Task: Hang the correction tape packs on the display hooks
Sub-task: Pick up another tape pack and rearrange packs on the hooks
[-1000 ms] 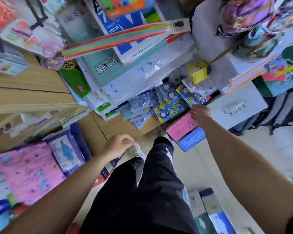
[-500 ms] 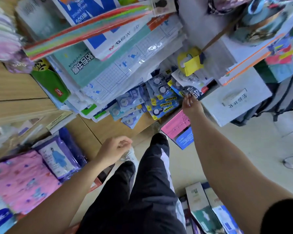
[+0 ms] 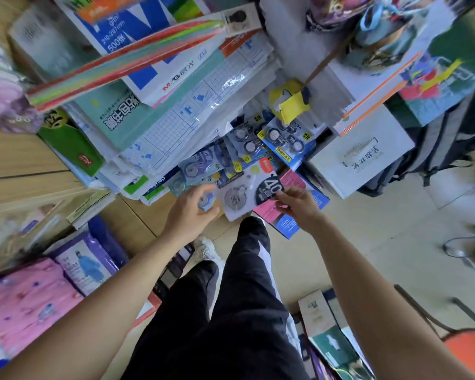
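L forearm (image 3: pixel 107 297), R forearm (image 3: pixel 368 283): bare | trousers (image 3: pixel 231 325): blk, white side stripe (image 3: pixel 263 250) | shoe (image 3: pixel 206 249): white sneaker

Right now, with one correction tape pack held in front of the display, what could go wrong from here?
1. The right hand pinches the pack by one corner only, and the left hand is open beside it, so the pack could twist or slip.
2. The hanging packs just above overlap tightly, so pushing another in might knock some loose.
3. No hook is visible, so finding one may mean fumbling.
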